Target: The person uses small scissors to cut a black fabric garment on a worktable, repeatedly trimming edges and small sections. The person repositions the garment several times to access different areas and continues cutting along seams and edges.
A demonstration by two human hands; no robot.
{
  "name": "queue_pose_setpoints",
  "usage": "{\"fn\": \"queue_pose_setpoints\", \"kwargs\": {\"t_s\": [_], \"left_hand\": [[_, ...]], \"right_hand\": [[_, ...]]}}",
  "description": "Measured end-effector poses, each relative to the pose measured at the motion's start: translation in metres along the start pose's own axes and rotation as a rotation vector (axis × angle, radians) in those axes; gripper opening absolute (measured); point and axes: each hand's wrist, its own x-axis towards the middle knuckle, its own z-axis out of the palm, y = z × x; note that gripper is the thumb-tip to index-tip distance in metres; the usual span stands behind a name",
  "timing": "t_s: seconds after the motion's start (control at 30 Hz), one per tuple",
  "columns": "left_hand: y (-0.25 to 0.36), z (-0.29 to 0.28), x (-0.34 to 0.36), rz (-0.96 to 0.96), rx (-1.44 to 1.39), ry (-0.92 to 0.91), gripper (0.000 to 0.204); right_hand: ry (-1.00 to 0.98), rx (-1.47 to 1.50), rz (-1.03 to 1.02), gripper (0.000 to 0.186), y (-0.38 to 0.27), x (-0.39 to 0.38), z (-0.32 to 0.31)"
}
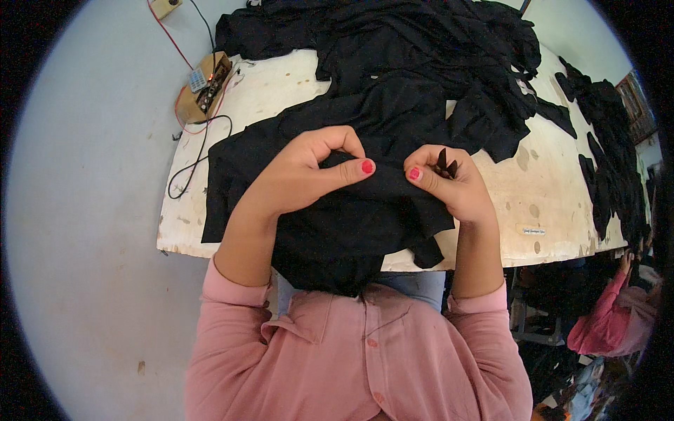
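A black cloth garment piece (pixel 351 217) lies over the table's near edge and hangs down into my lap. My left hand (pixel 309 168) is closed in a pinch on it, thumb against the fingers. Just to the right, my right hand (pixel 453 189) pinches the same black cloth between thumb and forefinger. Two short dark points, which look like the blades of thread snips (pixel 446 163), stick up from between the fingers of my right hand. The rest of that tool is hidden in the palm.
A large pile of black garments (pixel 421 42) covers the far part of the pale, stained table (pixel 519 196). An open box with wires (pixel 203 88) stands at its left edge, near the wall. More black cloth (pixel 607 140) lies at right, where another person in pink (pixel 607 319) is.
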Motion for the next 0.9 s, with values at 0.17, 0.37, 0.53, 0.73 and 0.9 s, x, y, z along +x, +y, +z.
{"fn": "queue_pose_setpoints", "kwargs": {"t_s": [0.17,0.37,0.53,0.73,0.9], "left_hand": [[-0.005,0.015,-0.001,-0.028,-0.263,0.087,0.015],[-0.001,0.021,-0.002,-0.026,-0.46,0.214,0.028],[0.005,0.023,-0.005,0.037,-0.301,0.189,0.036],[0.004,0.026,-0.008,0.121,-0.212,0.17,0.038],[0.002,0.025,-0.01,0.156,-0.089,0.14,0.039]], "right_hand": [[0.09,-0.306,-0.056,0.023,-0.002,0.001,-0.002],[0.501,-0.921,-0.381,0.052,-0.013,-0.009,0.01],[0.426,-0.972,-0.601,0.044,-0.019,-0.022,0.02],[0.447,-1.063,-0.716,0.041,-0.018,-0.02,0.022],[0.438,-1.04,-0.755,0.039,-0.016,-0.019,0.024]]}}
